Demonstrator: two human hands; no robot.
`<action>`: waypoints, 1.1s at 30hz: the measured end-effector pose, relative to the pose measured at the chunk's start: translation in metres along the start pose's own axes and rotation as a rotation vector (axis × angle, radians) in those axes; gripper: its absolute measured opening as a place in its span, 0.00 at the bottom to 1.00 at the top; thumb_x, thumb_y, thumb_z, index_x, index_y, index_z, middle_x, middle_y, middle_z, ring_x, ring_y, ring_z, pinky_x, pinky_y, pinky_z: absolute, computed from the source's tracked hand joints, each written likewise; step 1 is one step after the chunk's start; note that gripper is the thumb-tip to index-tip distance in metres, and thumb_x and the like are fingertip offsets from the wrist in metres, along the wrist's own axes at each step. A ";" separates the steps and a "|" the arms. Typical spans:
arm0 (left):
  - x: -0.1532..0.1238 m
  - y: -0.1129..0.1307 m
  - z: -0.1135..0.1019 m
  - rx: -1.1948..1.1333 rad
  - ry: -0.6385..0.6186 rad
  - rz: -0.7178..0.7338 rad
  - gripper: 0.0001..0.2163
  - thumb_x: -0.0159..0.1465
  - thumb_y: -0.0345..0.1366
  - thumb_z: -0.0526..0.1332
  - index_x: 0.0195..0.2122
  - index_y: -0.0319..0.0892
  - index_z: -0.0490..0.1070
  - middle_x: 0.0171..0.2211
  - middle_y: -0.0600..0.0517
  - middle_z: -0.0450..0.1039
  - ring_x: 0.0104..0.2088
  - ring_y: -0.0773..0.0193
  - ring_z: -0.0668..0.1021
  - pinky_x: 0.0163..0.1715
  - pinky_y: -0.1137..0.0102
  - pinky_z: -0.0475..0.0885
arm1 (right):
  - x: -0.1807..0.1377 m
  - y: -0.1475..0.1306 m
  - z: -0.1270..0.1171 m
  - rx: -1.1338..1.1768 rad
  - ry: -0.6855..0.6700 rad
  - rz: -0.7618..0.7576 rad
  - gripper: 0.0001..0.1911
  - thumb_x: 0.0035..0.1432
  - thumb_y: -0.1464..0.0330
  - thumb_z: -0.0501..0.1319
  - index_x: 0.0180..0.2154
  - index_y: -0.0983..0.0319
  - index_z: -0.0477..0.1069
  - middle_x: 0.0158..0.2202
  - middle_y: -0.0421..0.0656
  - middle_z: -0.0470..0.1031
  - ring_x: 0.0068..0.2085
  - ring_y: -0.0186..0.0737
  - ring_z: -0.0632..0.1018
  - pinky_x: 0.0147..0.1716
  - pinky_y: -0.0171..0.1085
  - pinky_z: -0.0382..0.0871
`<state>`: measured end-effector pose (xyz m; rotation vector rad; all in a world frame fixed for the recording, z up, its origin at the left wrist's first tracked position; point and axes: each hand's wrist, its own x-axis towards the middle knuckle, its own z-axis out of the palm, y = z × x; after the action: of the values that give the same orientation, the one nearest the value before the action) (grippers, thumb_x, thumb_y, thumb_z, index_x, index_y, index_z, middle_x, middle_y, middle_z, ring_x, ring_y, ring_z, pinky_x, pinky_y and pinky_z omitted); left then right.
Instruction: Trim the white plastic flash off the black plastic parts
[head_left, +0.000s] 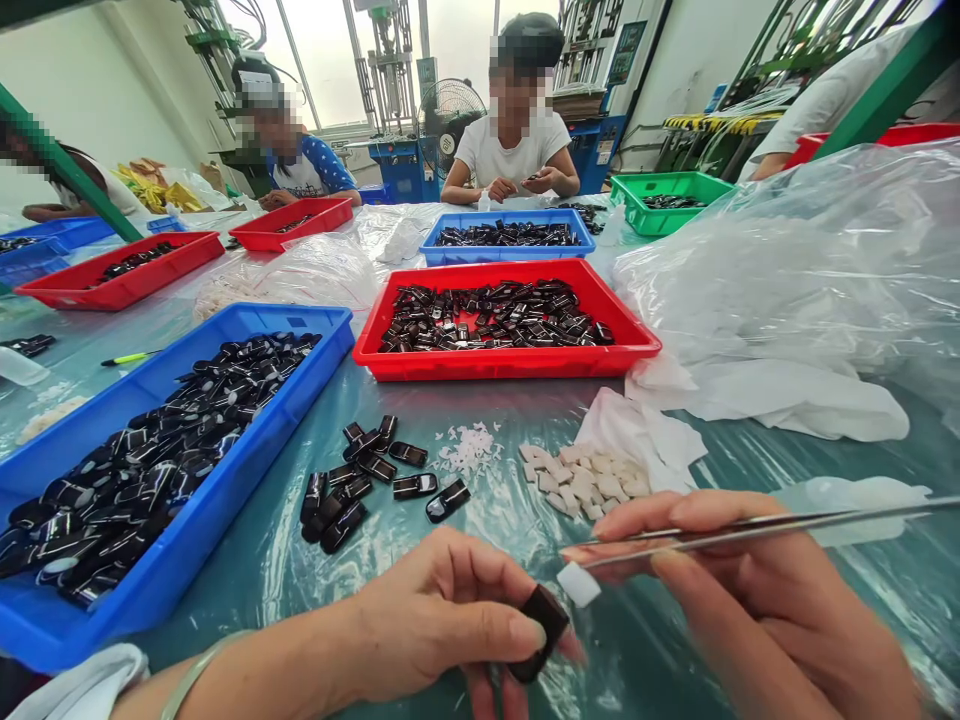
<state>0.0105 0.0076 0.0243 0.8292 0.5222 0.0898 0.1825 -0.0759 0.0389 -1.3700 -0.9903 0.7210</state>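
Observation:
A small glossy black plastic part (541,632) is pinched between the thumb and fingers of my left hand (442,620), low in the middle of the head view. My right hand (757,590) is closed around metal tweezers (720,535). At the tweezers' tips is a small white pad (578,584), just right of the black part and apart from it, as far as I can see. Ahead of my hands lie loose black parts (342,527), a scatter of white scraps (471,448) and a pile of cream-coloured pieces (581,478).
A blue tray (300,318) of black parts stands at the left, a red tray (506,366) ahead. Plastic bags (787,270) and a white cloth (787,400) lie at the right. Across the table, a person (517,140) in white handles small parts beyond another blue tray (506,253).

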 end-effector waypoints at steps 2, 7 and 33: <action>0.000 0.000 0.000 -0.010 0.005 0.044 0.15 0.53 0.40 0.66 0.38 0.37 0.76 0.25 0.51 0.69 0.20 0.69 0.76 0.17 0.80 0.69 | 0.001 0.001 -0.001 0.019 -0.054 0.011 0.02 0.57 0.64 0.58 0.34 0.53 0.68 0.32 0.37 0.74 0.29 0.34 0.78 0.28 0.30 0.73; -0.002 -0.001 0.001 0.042 -0.023 -0.001 0.16 0.52 0.41 0.66 0.38 0.35 0.76 0.25 0.50 0.70 0.20 0.71 0.75 0.17 0.81 0.67 | 0.006 0.004 -0.008 -0.052 -0.259 0.011 0.05 0.57 0.63 0.58 0.36 0.52 0.71 0.33 0.38 0.75 0.32 0.35 0.78 0.28 0.29 0.73; 0.003 0.000 0.013 -0.037 0.112 -0.149 0.13 0.54 0.38 0.62 0.36 0.33 0.75 0.21 0.51 0.71 0.20 0.67 0.77 0.18 0.80 0.69 | 0.017 0.010 -0.011 0.155 -0.415 0.455 0.11 0.52 0.59 0.63 0.32 0.60 0.69 0.26 0.39 0.72 0.29 0.33 0.72 0.29 0.31 0.65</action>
<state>0.0195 -0.0002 0.0298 0.7499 0.6849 0.0085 0.2016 -0.0646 0.0322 -1.3492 -0.9197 1.4381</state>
